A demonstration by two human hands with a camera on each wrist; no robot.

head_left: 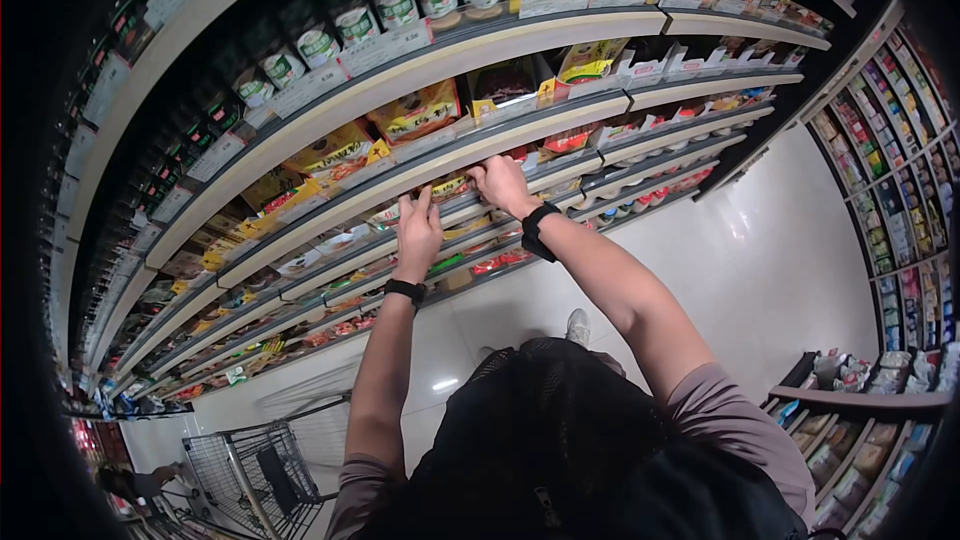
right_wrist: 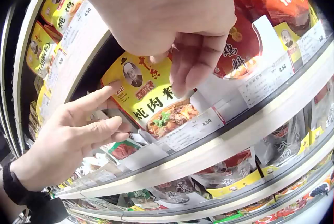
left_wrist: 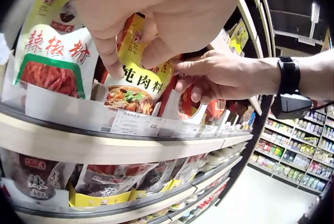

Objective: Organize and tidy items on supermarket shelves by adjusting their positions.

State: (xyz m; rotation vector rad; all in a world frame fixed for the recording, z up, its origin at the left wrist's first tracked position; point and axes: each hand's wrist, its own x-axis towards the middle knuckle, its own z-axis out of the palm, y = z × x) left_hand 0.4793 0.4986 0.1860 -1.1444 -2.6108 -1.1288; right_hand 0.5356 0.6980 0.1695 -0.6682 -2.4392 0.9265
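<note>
A yellow seasoning packet point(right_wrist: 152, 97) with a stew picture stands upright in a shelf compartment behind a price label. My right hand point(right_wrist: 162, 12) is over its upper right side, fingers curled at the front and thumb by the top edge. At its left edge my left hand point(right_wrist: 70, 138) touches it with an extended index finger, the thumb apart from it. In the left wrist view the left hand point(left_wrist: 162, 10) covers part of the packet point(left_wrist: 130, 67), with the right hand point(left_wrist: 224, 75) at its right. The head view has both hands, left point(head_left: 420, 237) and right point(head_left: 503, 186), at one shelf.
A white and green chili powder packet point(left_wrist: 49, 62) stands left of the yellow one, red packets point(right_wrist: 242, 46) to the right. Bagged goods point(right_wrist: 227, 169) fill the shelf below, cans point(head_left: 398, 6) one above. A shopping cart point(head_left: 245, 475) stands behind on the left.
</note>
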